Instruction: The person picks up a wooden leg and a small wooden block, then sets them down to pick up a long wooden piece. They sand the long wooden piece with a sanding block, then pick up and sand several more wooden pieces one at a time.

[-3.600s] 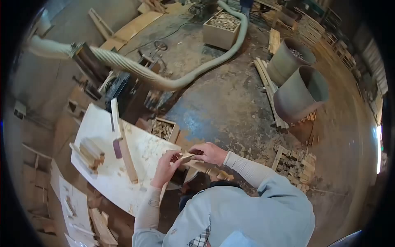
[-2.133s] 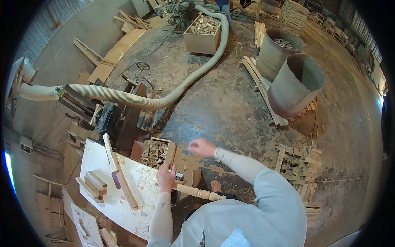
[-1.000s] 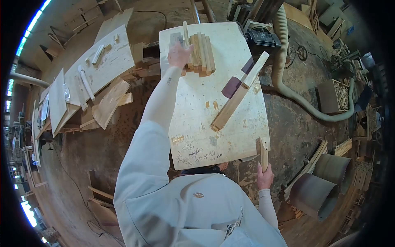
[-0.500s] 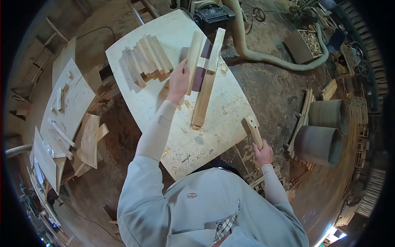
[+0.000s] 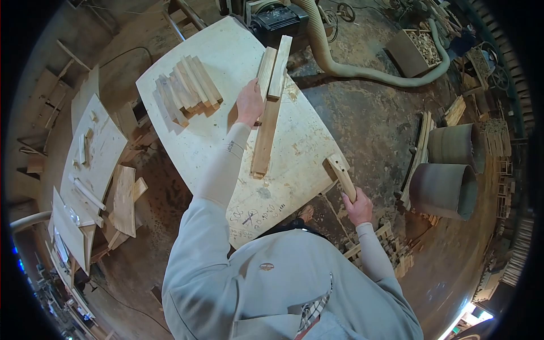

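My left hand (image 5: 250,103) is closed around the near part of a pale wooden strip (image 5: 267,63) on the worktable. That strip lies close beside a second pale wooden strip (image 5: 280,67). Beneath them a longer brown wooden board (image 5: 264,144) extends toward me; my fingers partly hide where they meet. Off the table's right corner, my right hand (image 5: 358,207) grips the handle of a wooden mallet (image 5: 344,177), whose blocky head has small dark spots on top. Left of my left hand, several wooden pieces (image 5: 190,84) lie side by side in a pile.
The pale worktable (image 5: 294,175) carries wood chips and pencilled writing near my body. A dark motor (image 5: 277,20) and a ribbed hose (image 5: 362,75) stand beyond it. To the right are two large cylinders (image 5: 442,190); boards (image 5: 123,198) lean at the left.
The strip in my left hand has moved against the neighbouring strip, and the dark purple surface seen between them is covered. My right hand still holds the mallet; the view has shifted slightly.
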Demonstrator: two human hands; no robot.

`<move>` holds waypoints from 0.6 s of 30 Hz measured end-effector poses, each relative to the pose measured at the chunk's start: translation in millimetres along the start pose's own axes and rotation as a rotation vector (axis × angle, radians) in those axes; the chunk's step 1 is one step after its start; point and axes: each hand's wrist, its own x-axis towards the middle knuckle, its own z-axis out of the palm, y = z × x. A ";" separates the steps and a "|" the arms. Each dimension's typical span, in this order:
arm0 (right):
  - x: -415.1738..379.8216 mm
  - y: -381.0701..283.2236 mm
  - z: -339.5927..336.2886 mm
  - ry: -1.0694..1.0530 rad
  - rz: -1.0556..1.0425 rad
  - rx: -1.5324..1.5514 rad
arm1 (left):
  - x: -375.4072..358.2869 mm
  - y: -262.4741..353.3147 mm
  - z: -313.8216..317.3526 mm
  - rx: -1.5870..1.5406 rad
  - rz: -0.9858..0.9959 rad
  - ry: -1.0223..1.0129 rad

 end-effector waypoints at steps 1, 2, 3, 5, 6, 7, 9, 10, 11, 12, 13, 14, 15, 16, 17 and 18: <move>-0.3 -2.1 -1.6 0.008 -0.004 0.018 | 2.1 0.3 0.6 0.016 -0.003 0.002; -0.7 -3.8 -3.4 0.016 -0.007 0.035 | 5.5 0.8 0.8 0.022 -0.002 0.004; -0.5 -3.8 -4.8 0.015 -0.010 0.041 | 10.1 -1.7 2.6 0.020 0.009 0.008; -0.6 -3.0 -7.8 -0.037 0.020 0.051 | 12.7 -6.2 2.8 0.024 0.027 0.014; -0.7 -2.4 -9.1 -0.035 0.018 0.060 | 13.5 -6.6 0.8 0.124 0.050 0.009; -1.2 -1.8 -10.4 -0.035 0.007 0.048 | 14.0 -6.2 -0.7 0.225 0.073 0.005; -2.4 -2.3 -14.4 -0.033 -0.010 0.045 | 11.4 -6.8 0.5 0.305 0.100 0.014; -3.4 -3.9 -17.3 -0.050 -0.011 0.055 | 10.7 -8.0 1.9 0.378 0.120 0.021; -2.5 -3.5 -18.8 -0.068 -0.012 0.067 | 10.6 -9.5 3.2 0.386 0.122 0.029; -0.2 -0.3 -18.0 -0.066 -0.019 0.075 | 9.0 -6.6 2.6 0.363 0.109 0.028; 1.3 3.8 -16.6 -0.119 -0.018 0.097 | 6.9 -3.9 2.6 0.340 0.094 0.024; 2.9 7.8 -16.3 -0.171 -0.017 0.117 | 6.0 -1.3 3.6 0.345 0.095 0.030; 4.9 10.9 -17.9 -0.171 -0.027 0.119 | 5.5 1.6 4.0 0.345 0.075 0.024; 6.4 13.5 -19.6 -0.206 -0.062 0.145 | 4.4 3.5 4.0 0.345 0.053 0.019; 8.6 15.4 -21.1 -0.240 -0.098 0.171 | 2.9 5.0 4.7 0.349 0.047 0.030; 10.2 16.3 -22.4 -0.243 -0.109 0.171 | 0.5 7.0 6.3 0.372 0.065 0.056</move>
